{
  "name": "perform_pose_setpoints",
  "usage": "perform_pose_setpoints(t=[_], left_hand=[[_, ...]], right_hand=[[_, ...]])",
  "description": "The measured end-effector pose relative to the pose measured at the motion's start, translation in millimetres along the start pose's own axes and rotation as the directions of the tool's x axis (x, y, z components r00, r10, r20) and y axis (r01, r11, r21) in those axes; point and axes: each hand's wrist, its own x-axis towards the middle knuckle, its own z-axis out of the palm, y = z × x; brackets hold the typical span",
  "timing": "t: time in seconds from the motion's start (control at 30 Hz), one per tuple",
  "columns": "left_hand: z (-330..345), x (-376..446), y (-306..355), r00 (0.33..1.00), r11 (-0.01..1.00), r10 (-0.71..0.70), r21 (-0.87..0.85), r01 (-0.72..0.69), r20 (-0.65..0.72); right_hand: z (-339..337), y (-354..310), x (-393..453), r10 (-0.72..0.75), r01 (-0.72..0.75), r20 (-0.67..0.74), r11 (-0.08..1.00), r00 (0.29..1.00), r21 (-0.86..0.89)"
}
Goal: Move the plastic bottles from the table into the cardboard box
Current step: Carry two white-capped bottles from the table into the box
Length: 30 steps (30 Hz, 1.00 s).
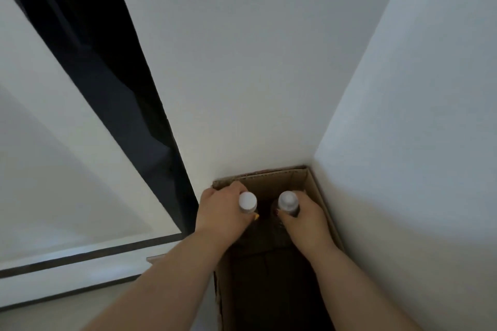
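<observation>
An open brown cardboard box (309, 180) stands on the floor in a wall corner, seen from above. My left hand (223, 209) grips a dark plastic bottle with a white cap (248, 201), held upright inside the box at its far left. My right hand (306, 216) grips a second dark bottle with a white cap (288, 199), upright beside the first, inside the box's far end. Both bottle bodies are mostly hidden by my fingers and the box's shadow. The box's inside below is dark, so other contents cannot be made out.
White walls close in the box behind it (242, 88) and on its right (416, 142). To the left stands a white door or panel with a dark frame (121, 105). Pale floor lies at the lower left (67, 314).
</observation>
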Motion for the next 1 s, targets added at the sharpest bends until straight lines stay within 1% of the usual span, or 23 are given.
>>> perform_pose_setpoints(t=[0.1,0.23,0.33,0.43,0.53,0.63,0.73,0.87,0.93,1.0], left_hand=[[8,6,-8,1.0,0.997,-0.022,0.073,0.021,0.017],[15,10,-8,0.998,0.972,0.005,0.236,-0.017,0.055],[16,13,-4,0.996,0.931,0.03,0.361,-0.058,0.083],[12,17,2,0.995,0.908,0.011,0.415,-0.052,0.1],[11,17,0,0.993,0.901,0.029,0.427,-0.076,0.116],[10,14,-5,0.993,0.92,0.081,0.378,-0.106,0.083],[-2,4,-5,0.993,0.952,0.108,0.283,-0.114,0.037],[-42,-22,4,0.997,0.999,0.029,0.041,-0.026,-0.073],[-65,-39,6,0.99,0.997,-0.02,-0.077,0.01,-0.137],[-88,-60,5,0.977,0.978,-0.042,-0.209,-0.002,-0.207]], right_hand=[[4,5,8,0.019,-0.019,0.012,1.0,1.0,0.008],[6,12,12,0.028,-0.028,0.014,0.999,1.0,-0.023],[7,15,14,0.035,-0.035,0.01,0.999,0.999,-0.03],[7,12,17,0.029,-0.029,-0.003,0.999,1.0,-0.04],[6,8,21,0.012,-0.013,-0.026,0.998,1.0,-0.059],[2,3,22,0.026,-0.03,-0.042,0.995,0.999,-0.098],[-4,-5,17,0.021,-0.027,-0.055,0.993,0.998,-0.115],[-16,-33,-2,-0.025,0.022,-0.079,0.999,0.997,-0.042],[-23,-56,-19,-0.084,0.083,-0.101,0.996,0.991,-0.013],[-31,-83,-43,-0.133,0.136,-0.119,0.991,0.984,0.019]])
